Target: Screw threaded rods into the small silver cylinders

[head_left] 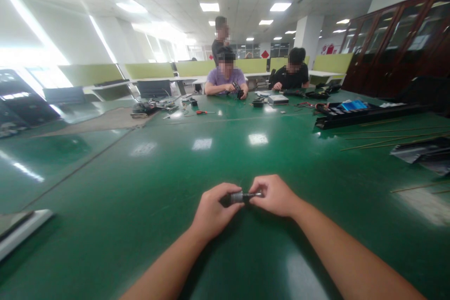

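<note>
Between my hands, low over the green tabletop (pixel 165 173), is a small dark cylinder with a grey band (pixel 236 197); its exact kind is unclear. The thumb and fingers of my left hand (pixel 213 208) are closed round its thicker left part. My right hand (pixel 276 195) pinches the narrower, shiny black right end. The cylinder lies roughly level, pointing left to right. My fingers cover both of its ends.
Across the table sit two people, one handling a black device (pixel 239 91); another person stands behind. A red screwdriver (pixel 202 112) and assorted parts (pixel 147 107) lie far off. At right are a long black tray (pixel 362 115) and thin rods (pixel 383 140). A white-edged panel (pixel 30 232) is at left.
</note>
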A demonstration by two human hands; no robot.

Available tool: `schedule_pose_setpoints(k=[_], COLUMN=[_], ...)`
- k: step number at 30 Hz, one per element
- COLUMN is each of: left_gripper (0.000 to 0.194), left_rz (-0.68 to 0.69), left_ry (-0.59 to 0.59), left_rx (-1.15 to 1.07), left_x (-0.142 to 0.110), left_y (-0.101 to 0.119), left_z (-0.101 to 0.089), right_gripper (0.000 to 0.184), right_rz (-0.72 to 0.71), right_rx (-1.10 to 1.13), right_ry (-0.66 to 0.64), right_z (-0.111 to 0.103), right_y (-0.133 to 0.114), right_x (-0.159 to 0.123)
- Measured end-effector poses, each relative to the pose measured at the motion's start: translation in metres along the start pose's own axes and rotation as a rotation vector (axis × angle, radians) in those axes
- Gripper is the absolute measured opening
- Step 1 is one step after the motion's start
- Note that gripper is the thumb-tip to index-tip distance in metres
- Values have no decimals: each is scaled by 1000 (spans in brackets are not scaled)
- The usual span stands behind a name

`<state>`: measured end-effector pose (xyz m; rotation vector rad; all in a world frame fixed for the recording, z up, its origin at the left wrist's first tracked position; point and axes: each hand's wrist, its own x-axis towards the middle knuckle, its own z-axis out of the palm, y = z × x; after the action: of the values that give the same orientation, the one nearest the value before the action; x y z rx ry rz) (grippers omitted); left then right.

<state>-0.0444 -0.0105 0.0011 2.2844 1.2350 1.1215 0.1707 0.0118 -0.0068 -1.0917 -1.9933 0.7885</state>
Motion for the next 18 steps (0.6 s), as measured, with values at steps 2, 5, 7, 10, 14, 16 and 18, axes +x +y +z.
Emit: schedule_pose_setpoints(k=[2, 5, 7, 10, 14, 16, 18], left_gripper=[22, 22, 22, 22, 23, 23, 23], left_rz=[4, 14, 16, 8, -6, -8, -5], left_ry=[1, 7, 4, -10, -7, -8, -10], left_rx=[3, 5, 4, 0, 2, 10, 18], left_x=[0, 0, 0, 1, 1, 0, 0], left_y=[0, 1, 1, 2, 1, 0, 0], left_z=[0, 0, -1, -1, -1, -1, 0], right_gripper=[6, 6, 6, 5, 5, 5, 5], right_rz=[-8, -8, -10, -16, -30, -31, -29], right_rx=[-1, -3, -6, -10, -8, -12, -22], right_ry=[-1, -4, -7, -10, -6, -5, -3], right_z=[0, 0, 0, -1, 0, 0, 0], right_y=[0, 0, 0, -1, -1, -1, -1], right_x=[0, 0, 0, -1, -1, 0, 0])
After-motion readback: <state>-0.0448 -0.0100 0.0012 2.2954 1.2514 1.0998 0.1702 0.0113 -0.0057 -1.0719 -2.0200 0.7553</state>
